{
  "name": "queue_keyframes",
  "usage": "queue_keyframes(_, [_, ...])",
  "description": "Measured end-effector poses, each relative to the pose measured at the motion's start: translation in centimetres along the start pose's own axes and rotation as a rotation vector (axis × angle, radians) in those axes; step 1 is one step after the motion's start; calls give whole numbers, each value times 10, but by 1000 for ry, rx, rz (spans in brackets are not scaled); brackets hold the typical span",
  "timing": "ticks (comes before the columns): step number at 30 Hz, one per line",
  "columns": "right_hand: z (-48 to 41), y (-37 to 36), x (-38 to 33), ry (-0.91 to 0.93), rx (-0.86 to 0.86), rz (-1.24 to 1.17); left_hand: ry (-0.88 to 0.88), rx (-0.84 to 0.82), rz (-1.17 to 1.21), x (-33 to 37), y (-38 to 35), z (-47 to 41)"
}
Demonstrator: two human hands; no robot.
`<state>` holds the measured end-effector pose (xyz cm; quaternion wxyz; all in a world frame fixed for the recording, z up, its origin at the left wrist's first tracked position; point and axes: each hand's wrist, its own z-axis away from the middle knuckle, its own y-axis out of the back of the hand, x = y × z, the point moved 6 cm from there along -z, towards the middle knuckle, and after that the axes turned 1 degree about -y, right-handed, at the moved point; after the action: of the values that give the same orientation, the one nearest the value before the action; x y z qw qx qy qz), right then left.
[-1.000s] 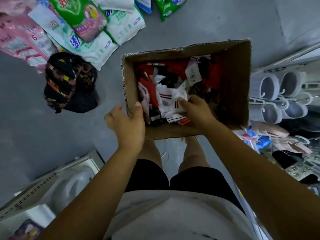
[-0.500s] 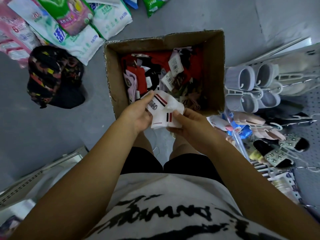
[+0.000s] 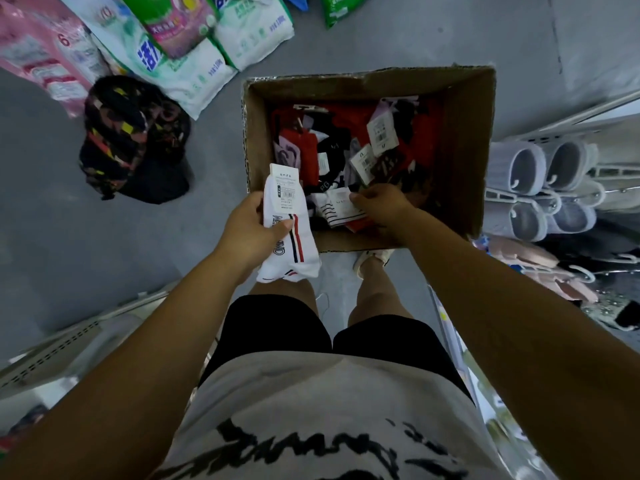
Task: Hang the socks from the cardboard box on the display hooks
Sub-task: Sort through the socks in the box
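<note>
An open cardboard box (image 3: pixel 464 140) stands on the grey floor, filled with several red, black and white tagged sock packs (image 3: pixel 332 147). My left hand (image 3: pixel 252 226) grips a white sock pair (image 3: pixel 289 233) with a red and black stripe and a paper label, just over the box's near left corner. My right hand (image 3: pixel 381 202) reaches into the near part of the box and pinches another white sock pack (image 3: pixel 337 207) with thin dark stripes. No display hooks for socks are identifiable.
Slippers (image 3: pixel 533 188) hang on hooks of a rack at the right. A dark patterned bag (image 3: pixel 131 140) and plastic-wrapped packs (image 3: pixel 194 46) lie on the floor to the left. A white shelf edge (image 3: pixel 69 344) is at lower left. My feet stand just before the box.
Both hands held the striped white pair together; now the left hand alone holds it to the left, and the right hand has gone back into the box onto another white pack.
</note>
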<state>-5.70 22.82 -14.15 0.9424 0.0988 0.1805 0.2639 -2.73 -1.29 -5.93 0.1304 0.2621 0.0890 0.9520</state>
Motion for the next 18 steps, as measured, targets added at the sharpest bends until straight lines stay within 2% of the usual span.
queue_keyframes(2, [-16, -12, 2, -36, -55, 64, -1, -29, -1, -5, 2, 0])
queue_keyframes(5, [-30, -22, 4, -60, -114, 14, -19, -54, -42, -8, 4, -1])
queue_keyframes(8, [-31, -25, 3, -50, -99, 101, -26, -72, -63, -9, 3, -2])
queue_keyframes(14, [-34, -47, 8, -44, -95, 98, 6, -74, -40, -9, 0, -3])
queue_keyframes(18, [-29, -47, 8, -52, -97, -64, 23, -29, -26, -8, 0, 0])
